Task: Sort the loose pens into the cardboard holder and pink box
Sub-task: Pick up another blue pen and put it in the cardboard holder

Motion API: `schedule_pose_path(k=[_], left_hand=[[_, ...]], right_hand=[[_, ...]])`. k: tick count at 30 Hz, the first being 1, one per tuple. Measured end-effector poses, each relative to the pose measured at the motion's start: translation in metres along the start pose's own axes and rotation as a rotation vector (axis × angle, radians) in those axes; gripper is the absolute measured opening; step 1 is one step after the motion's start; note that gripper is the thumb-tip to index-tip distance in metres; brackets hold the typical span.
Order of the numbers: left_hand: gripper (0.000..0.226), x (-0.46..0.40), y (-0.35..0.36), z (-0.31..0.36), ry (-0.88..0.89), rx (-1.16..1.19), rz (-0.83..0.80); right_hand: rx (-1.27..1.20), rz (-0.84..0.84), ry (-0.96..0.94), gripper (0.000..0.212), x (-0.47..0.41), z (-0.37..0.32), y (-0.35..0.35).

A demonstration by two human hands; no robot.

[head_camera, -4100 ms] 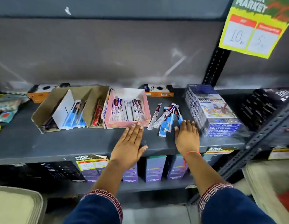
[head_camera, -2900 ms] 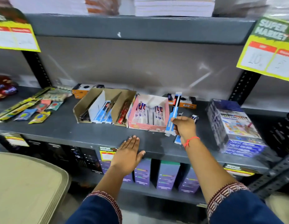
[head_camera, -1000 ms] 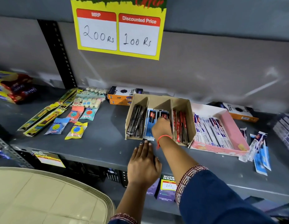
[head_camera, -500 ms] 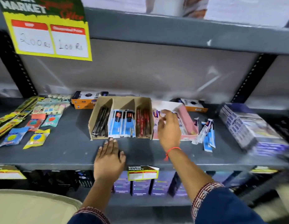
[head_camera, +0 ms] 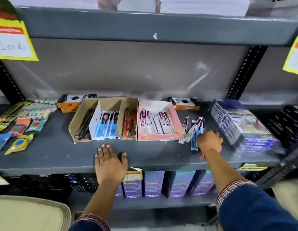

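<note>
Now, right hand: the right hand is down on the shelf at the pile of loose pens, fingers curled over the blue packets; whether it grips one, I cannot tell.
Left hand: the left hand lies flat on the shelf's front edge, fingers spread, holding nothing.
Loose pens: a small heap of packeted pens just right of the pink box, some leaning on its right wall.
Pink box: the pink box sits mid-shelf with white and purple pen packets inside, touching the cardboard holder on its left.
Cardboard holder: the cardboard holder has three slots, with dark pens on the left, blue packets in the middle, red ones on the right.
Far right: a wrapped stack of boxes, apart from the pens.
</note>
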State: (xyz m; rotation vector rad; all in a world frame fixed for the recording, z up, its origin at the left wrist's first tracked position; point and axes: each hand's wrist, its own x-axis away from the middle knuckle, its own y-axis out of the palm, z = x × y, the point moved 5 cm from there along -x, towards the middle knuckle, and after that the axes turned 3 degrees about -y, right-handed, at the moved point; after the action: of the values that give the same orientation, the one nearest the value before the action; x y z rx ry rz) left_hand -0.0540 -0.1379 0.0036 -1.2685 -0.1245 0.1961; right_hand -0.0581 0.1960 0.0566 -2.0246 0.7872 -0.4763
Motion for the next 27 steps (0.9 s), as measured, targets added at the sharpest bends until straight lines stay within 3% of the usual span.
schedule_pose_path(k=[8,18,21,23,25,27], left_hand=[[0.075,0.027,0.021,0.075,0.052,0.01,-0.049],[0.073,0.028,0.032,0.092,-0.015,0.003,0.08],[0.072,0.029,0.032,0.094,-0.016,-0.007,0.086],[0.073,0.029,0.032,0.092,-0.018,-0.02,0.085],[0.073,0.029,0.031,0.093,-0.017,-0.03,0.085],[0.073,0.029,0.03,0.094,-0.018,-0.035,0.079]], right_hand=[[0.025,-0.092,-0.044,0.041,-0.018,0.004,0.008],[-0.37,-0.065,0.079,0.023,-0.053,0.04,-0.003],[-0.607,0.056,0.094,0.011,-0.047,0.045,-0.014],[-0.972,0.061,0.153,0.026,-0.031,0.039,-0.012],[-1.233,-0.068,0.171,0.037,-0.009,0.028,-0.007],[-1.284,-0.283,0.124,0.034,0.019,0.012,-0.002]])
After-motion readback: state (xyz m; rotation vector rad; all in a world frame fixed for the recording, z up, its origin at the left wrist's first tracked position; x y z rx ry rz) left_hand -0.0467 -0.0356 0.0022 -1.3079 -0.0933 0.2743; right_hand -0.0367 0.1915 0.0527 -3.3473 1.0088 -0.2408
